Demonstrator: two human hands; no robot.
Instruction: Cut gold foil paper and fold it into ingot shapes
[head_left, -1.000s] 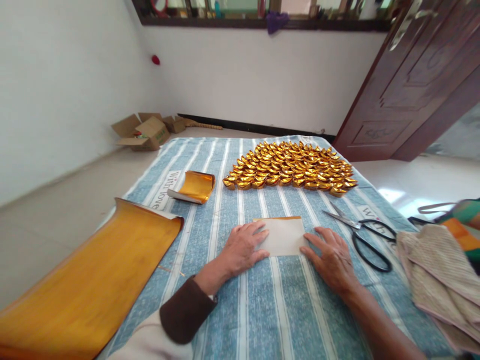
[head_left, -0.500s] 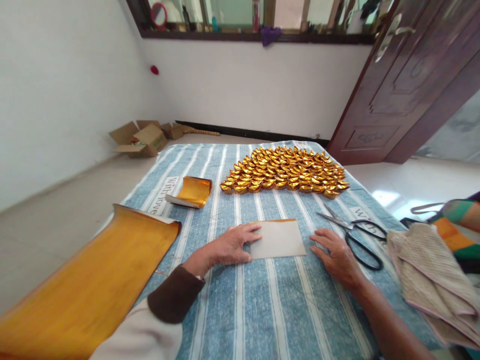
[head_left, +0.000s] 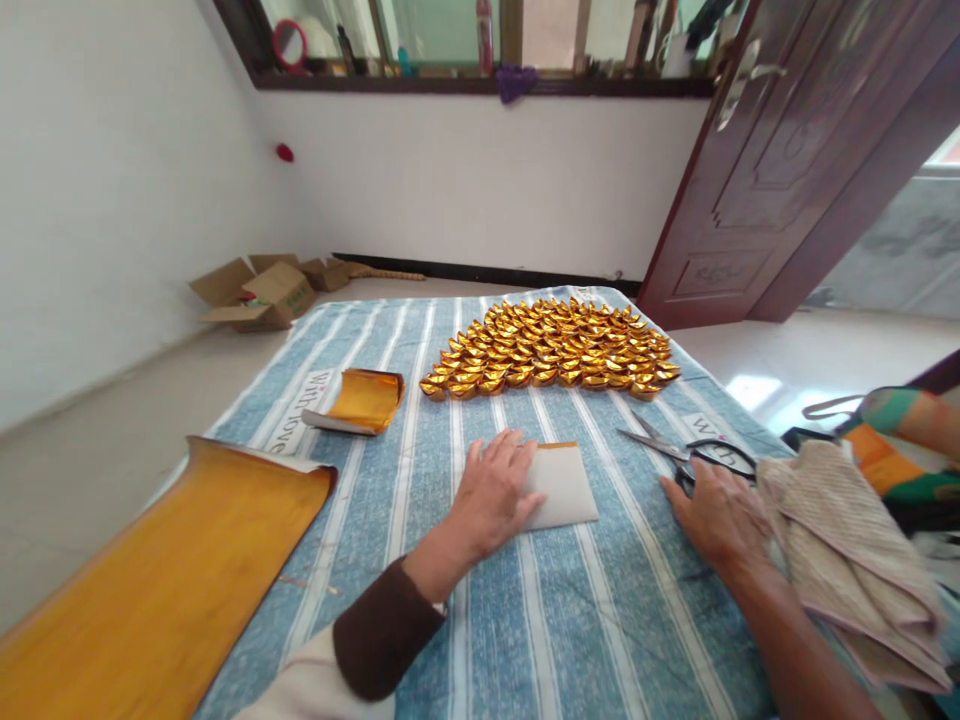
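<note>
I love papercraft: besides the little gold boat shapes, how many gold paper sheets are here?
3: a long gold sheet at left, a small curled gold sheet beyond it, a grey-backed, gold-edged rectangle under the left hand. More may be hidden beneath.

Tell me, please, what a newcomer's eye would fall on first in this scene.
Probably the dense cluster of shiny gold, boat-shaped, foil-like pieces at the far end of the blue-and-white striped cloth. Next might come the large, curling gold sheet at the near left. Then, nearer the middle, the left hand on a pale, rectangular sheet, and the right hand over the black handles of the metal scissors.
</note>
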